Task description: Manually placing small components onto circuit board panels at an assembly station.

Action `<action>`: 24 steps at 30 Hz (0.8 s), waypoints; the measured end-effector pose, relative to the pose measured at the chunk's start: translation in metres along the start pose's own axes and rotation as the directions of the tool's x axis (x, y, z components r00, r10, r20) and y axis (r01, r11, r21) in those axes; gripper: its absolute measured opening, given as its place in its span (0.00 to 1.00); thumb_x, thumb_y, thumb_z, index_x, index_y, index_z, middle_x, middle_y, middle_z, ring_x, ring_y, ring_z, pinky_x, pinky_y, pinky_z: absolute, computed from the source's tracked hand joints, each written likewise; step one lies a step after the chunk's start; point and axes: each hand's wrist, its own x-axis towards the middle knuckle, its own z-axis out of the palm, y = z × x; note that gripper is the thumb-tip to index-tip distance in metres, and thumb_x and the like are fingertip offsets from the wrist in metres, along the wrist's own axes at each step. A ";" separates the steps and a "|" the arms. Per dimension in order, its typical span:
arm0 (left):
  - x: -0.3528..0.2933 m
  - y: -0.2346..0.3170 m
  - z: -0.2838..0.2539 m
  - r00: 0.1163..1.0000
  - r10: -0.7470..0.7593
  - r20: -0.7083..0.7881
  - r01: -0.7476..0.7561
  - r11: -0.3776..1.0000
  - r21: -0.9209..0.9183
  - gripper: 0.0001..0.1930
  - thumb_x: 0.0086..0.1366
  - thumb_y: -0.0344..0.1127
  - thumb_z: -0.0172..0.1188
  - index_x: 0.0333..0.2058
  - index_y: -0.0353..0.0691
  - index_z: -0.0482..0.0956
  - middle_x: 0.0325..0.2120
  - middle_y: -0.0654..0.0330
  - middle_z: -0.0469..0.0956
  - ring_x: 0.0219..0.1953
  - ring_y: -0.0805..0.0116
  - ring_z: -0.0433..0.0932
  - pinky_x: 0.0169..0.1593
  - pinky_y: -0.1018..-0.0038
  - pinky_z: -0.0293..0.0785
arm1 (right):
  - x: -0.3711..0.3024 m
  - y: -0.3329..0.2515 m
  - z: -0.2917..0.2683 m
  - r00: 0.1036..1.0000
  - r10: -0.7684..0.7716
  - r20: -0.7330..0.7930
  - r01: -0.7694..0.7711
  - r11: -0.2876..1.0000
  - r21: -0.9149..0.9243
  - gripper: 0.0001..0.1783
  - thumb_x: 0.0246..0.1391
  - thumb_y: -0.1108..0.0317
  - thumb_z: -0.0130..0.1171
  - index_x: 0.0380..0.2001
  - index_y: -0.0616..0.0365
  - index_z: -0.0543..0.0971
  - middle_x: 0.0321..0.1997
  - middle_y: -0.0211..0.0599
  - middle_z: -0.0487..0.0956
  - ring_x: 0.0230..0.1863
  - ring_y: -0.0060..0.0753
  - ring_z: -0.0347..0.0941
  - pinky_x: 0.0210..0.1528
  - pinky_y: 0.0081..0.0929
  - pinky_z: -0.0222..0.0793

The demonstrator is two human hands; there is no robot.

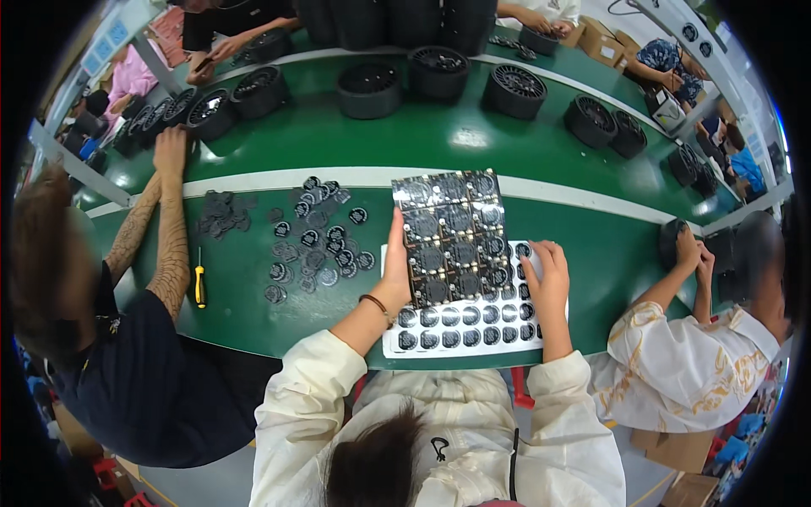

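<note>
The sheet [460,327] lies below both hands; above it, the left hand [395,272] grips the panel [456,239] by its edge. The right hand [547,275] curls beside a sticker [523,251], pinching or not I can't tell. Peeling seems underway; next calls for a clean lift.

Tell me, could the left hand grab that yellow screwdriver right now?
Probably not without letting go: the left hand holds the black panel, and the yellow screwdriver lies off to the left, past the scattered discs.
</note>
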 end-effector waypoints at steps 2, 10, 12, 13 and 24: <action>0.003 -0.001 -0.003 1.000 0.020 -0.012 -0.020 0.999 0.025 0.32 0.61 0.63 0.41 0.50 0.41 0.69 0.46 0.56 0.73 0.44 0.59 0.74 0.49 0.61 0.71 | 0.000 -0.001 0.001 1.000 0.008 -0.015 -0.008 1.000 0.012 0.14 0.46 0.70 0.61 0.39 0.60 0.76 0.41 0.43 0.73 0.43 0.45 0.70 0.46 0.32 0.66; 0.004 0.001 0.002 1.000 -0.006 -0.005 0.006 0.999 0.046 0.32 0.62 0.63 0.41 0.50 0.42 0.69 0.45 0.56 0.74 0.44 0.60 0.75 0.49 0.62 0.72 | 0.008 -0.006 -0.003 0.999 0.004 -0.037 -0.004 1.000 0.000 0.14 0.45 0.70 0.61 0.38 0.58 0.76 0.39 0.41 0.75 0.41 0.43 0.72 0.45 0.30 0.67; 0.001 0.001 0.009 1.000 -0.026 0.004 0.026 0.999 0.029 0.32 0.62 0.63 0.41 0.50 0.42 0.69 0.45 0.56 0.74 0.44 0.60 0.74 0.49 0.62 0.71 | 0.005 0.002 0.002 0.999 -0.008 -0.040 0.008 1.000 -0.002 0.14 0.45 0.70 0.61 0.38 0.58 0.76 0.39 0.41 0.75 0.41 0.43 0.72 0.44 0.30 0.67; 0.002 0.001 0.008 1.000 -0.028 0.002 0.028 0.999 0.030 0.32 0.62 0.63 0.41 0.50 0.42 0.69 0.45 0.56 0.74 0.44 0.60 0.74 0.49 0.62 0.71 | 0.003 0.007 0.005 0.999 -0.024 -0.042 0.023 1.000 -0.006 0.14 0.45 0.69 0.61 0.38 0.57 0.76 0.40 0.40 0.76 0.41 0.43 0.73 0.44 0.31 0.68; 0.002 0.001 0.004 0.999 -0.047 0.021 0.046 0.998 0.044 0.33 0.61 0.65 0.39 0.51 0.42 0.69 0.46 0.55 0.73 0.45 0.59 0.74 0.50 0.61 0.70 | 0.005 -0.007 0.000 1.000 0.013 -0.024 -0.013 1.000 0.013 0.14 0.44 0.72 0.62 0.37 0.60 0.76 0.41 0.41 0.77 0.40 0.43 0.74 0.43 0.29 0.69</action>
